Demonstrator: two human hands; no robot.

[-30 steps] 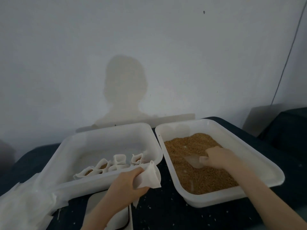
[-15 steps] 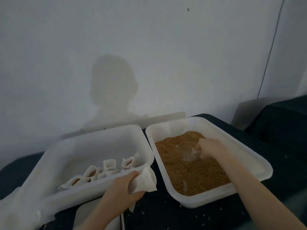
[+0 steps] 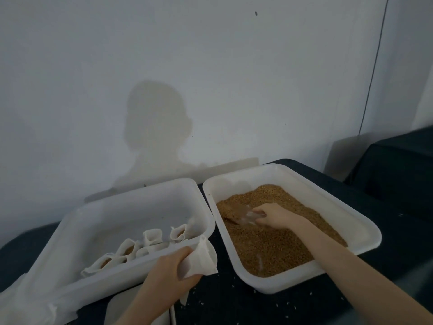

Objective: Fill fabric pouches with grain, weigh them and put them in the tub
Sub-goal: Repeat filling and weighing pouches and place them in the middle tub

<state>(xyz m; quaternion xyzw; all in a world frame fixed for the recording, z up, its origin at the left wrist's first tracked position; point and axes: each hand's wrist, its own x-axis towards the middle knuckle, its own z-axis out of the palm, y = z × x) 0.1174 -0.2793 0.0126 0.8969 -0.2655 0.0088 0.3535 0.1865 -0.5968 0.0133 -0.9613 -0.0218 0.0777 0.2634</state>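
Observation:
My left hand grips a white fabric pouch, its mouth held open, just in front of the left tub's near right corner. My right hand holds a clear plastic scoop pushed into the brown grain that fills the right white tub. The scoop carries grain. Several filled pouches stand in a row along the near wall of the left white tub.
Both tubs sit side by side on a dark cloth-covered table with scattered grains on it. A white scale shows partly under my left arm. White fabric lies at the near left. A plain wall stands close behind the tubs.
My right hand has pushed the scoop leftward and farther away through the grain, loading it. The left hand keeps holding the pouch in about the same place. The camera has shifted.

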